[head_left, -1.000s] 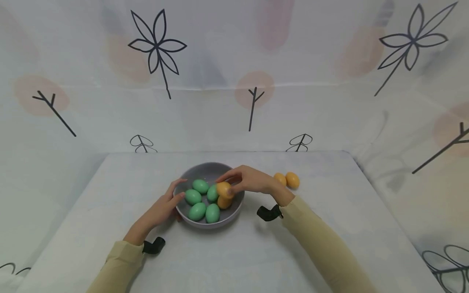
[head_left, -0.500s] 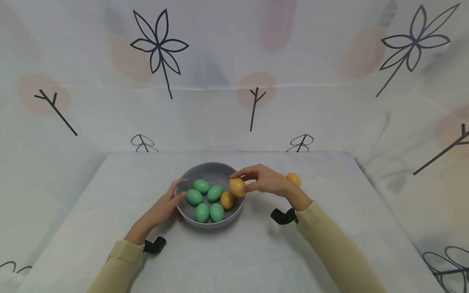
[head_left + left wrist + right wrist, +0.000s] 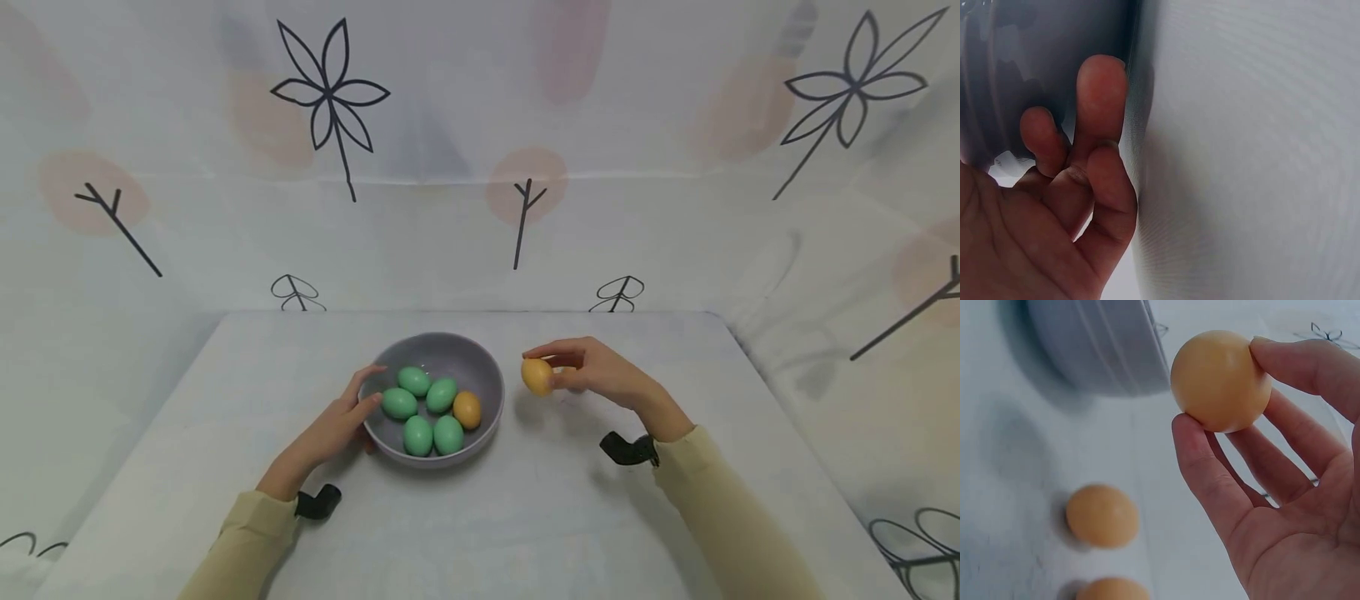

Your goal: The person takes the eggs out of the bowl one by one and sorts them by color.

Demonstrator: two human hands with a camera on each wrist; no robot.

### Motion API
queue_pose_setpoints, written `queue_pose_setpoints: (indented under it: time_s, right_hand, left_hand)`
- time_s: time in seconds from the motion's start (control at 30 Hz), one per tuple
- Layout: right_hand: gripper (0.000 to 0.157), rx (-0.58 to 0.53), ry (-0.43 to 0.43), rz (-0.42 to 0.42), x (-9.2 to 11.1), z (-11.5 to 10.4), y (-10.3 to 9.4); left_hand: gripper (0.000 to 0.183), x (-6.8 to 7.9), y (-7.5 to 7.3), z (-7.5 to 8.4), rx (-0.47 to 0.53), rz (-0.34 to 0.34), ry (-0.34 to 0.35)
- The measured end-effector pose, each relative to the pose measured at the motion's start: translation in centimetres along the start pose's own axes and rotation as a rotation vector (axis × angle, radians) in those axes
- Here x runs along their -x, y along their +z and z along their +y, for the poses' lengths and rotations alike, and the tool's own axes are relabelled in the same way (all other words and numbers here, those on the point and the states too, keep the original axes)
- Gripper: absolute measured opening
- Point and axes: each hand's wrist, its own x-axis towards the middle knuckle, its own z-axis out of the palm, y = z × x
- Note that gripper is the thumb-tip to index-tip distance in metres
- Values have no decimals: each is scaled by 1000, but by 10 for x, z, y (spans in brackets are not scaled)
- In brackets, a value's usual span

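Observation:
A grey bowl [image 3: 474, 357] stands on the table, holding several green eggs [image 3: 400, 403] and one orange egg [image 3: 467, 410]. My left hand [image 3: 330, 429] grips its left side, thumb at the rim. In the left wrist view, other fingers [image 3: 1101, 94] lie against the outer wall, low near the tabletop. Just right of the bowl, my right hand [image 3: 606, 375] pinches another orange egg [image 3: 536, 377] between thumb and fingers, above the table. Two more orange eggs [image 3: 1102, 515] lie on the table in the right wrist view; the right hand hides them in the head view.
A white cloth covers the table [image 3: 480, 533]. A patterned curtain [image 3: 420, 225] rises behind the table's far edge and along its sides. A dark wrist mount [image 3: 628, 450] sits on the right wrist, another [image 3: 318, 502] on the left.
My right hand has moved right, carrying the orange egg from inside the bowl out past its rim. The green eggs in the bowl have shifted a little. My left hand stays at the bowl.

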Motion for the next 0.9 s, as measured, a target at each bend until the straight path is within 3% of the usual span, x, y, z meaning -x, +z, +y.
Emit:
queue_pose_setpoints:
  time_s: [0.53,0.9]
  right_hand:
    - [48,45,119,260,56,52,-60]
    - [54,68,259,402,72,78,-78]
  left_hand:
    - [50,-1,-1,-2,-17,1,-6]
    - [51,-2,-2,-4,-22,3,-4]
